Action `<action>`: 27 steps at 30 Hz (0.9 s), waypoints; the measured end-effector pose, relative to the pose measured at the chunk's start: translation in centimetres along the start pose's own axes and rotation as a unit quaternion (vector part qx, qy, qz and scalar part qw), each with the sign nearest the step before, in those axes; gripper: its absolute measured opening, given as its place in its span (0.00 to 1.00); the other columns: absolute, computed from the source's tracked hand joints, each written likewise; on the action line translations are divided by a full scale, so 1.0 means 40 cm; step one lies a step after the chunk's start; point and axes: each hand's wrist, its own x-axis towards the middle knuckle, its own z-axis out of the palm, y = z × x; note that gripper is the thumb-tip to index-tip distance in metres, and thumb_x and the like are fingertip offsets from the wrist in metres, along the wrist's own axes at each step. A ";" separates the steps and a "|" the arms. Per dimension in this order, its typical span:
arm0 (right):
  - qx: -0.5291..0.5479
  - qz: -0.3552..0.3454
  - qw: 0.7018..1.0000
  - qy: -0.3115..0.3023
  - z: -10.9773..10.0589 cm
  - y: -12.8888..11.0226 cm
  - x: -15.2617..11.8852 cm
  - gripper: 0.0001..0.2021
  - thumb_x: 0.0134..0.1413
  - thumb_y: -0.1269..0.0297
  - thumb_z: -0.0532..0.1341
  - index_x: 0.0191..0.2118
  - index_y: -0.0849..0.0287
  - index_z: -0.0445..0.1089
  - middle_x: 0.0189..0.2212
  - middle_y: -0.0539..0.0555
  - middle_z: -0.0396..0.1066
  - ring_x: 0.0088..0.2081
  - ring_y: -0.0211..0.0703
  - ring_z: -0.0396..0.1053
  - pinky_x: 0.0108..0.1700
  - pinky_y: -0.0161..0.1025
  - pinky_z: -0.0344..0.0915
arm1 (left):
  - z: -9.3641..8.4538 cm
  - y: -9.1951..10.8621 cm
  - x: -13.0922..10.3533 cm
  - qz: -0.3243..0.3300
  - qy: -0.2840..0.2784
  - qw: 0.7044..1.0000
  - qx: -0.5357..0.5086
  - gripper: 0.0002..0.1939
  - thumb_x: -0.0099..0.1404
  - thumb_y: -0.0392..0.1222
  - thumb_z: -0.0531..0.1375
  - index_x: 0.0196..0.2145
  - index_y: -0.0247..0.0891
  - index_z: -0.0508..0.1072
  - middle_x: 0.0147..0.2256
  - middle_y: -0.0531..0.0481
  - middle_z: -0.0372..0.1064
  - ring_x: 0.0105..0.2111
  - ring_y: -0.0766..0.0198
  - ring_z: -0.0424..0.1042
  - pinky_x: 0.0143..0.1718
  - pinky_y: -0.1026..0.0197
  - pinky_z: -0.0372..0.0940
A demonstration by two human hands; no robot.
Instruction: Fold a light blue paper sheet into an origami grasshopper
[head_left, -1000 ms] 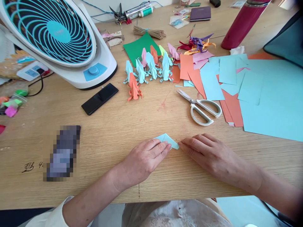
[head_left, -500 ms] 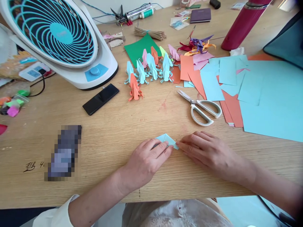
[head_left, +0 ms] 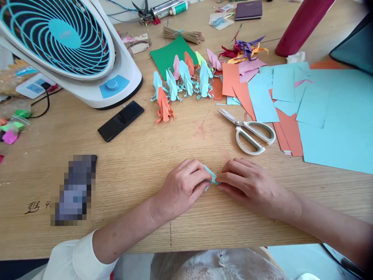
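Note:
A small piece of folded light-blue paper (head_left: 211,175) is between my two hands, just above the table or touching it. My left hand (head_left: 184,182) pinches its left part between thumb and fingers and hides much of it. At the right end, the thumb and fingertips of my right hand (head_left: 250,184) grip the pointed tip. Beyond my right hand lie white-handled scissors (head_left: 247,132), blades slightly apart and pointing to the far left. Farther off stand several folded paper figures, among them an orange one (head_left: 164,107) and a light-blue one (head_left: 204,79).
Cut orange and light-blue paper sheets (head_left: 338,144) cover the right side. A fan (head_left: 128,83) stands far left, with a black phone (head_left: 121,121) before it and a pixelated dark object (head_left: 75,190) nearer. A magenta bottle (head_left: 303,27) and green paper (head_left: 163,58) are at the back.
My left hand has gone from pressing the paper flat to pinching it. The paper is now tilted up and less of it shows. The view has shifted slightly.

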 end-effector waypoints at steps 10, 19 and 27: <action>0.011 0.027 0.999 0.021 0.010 -0.010 0.007 0.12 0.67 0.71 0.53 0.35 0.63 0.72 0.29 0.54 0.66 0.31 0.42 0.62 0.35 0.41 0.58 | 0.016 0.001 0.001 0.005 0.011 0.999 0.031 0.04 0.69 0.34 0.57 0.35 0.36 0.71 0.35 0.48 0.70 0.38 0.61 0.67 0.41 0.58 0.64; 0.018 0.073 0.997 0.013 0.018 -0.020 0.007 0.09 0.65 0.70 0.56 0.33 0.62 0.70 0.29 0.53 0.65 0.31 0.41 0.62 0.36 0.41 0.57 | 0.025 -0.001 0.005 0.001 0.009 0.999 0.049 0.06 0.71 0.35 0.56 0.35 0.36 0.70 0.35 0.48 0.68 0.37 0.60 0.66 0.40 0.57 0.63; 0.009 0.127 0.992 0.016 0.025 -0.024 0.016 0.08 0.63 0.72 0.57 0.30 0.61 0.67 0.28 0.52 0.64 0.30 0.40 0.61 0.35 0.40 0.56 | 0.028 0.005 0.002 -0.019 0.020 0.999 0.039 0.04 0.69 0.33 0.57 0.34 0.35 0.69 0.36 0.46 0.67 0.38 0.61 0.66 0.40 0.57 0.64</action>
